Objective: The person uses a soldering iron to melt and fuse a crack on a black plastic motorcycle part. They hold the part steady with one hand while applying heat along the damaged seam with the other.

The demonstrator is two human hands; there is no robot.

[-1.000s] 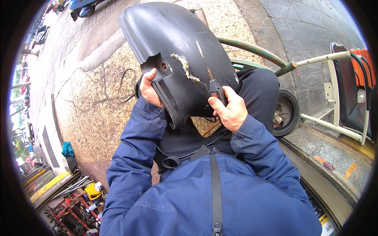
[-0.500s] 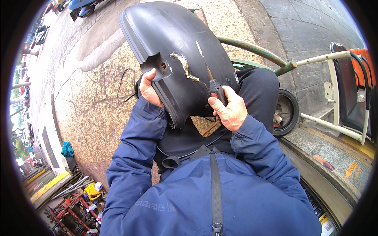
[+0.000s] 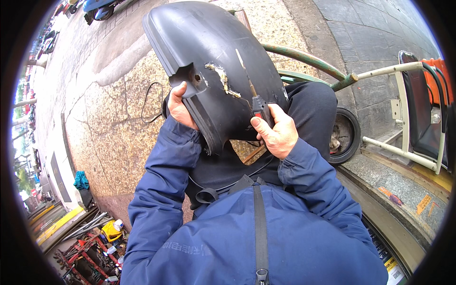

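Observation:
A black plastic mudguard [image 3: 223, 35], curved and glossy, rests over my lap. My left hand [image 3: 180, 108] grips its ridged left edge, thumb on top and the other fingers hidden beneath. A ragged whitish-yellow damaged seam [image 3: 223, 83] runs across its middle, beside a small hole. My right hand [image 3: 278, 133] is closed round the dark handle of a soldering iron [image 3: 258, 105]. The iron's thin metal shaft points away from me over the mudguard, right of the seam. Whether its tip touches the plastic I cannot tell.
A tyre [image 3: 349, 135] lies right of my knee. Farther right stands a pale metal frame chair [image 3: 399, 114] with a dark seat. A worn green pole [image 3: 304, 57] crosses behind the mudguard. Tools and a red rack [image 3: 88, 254] crowd the lower left.

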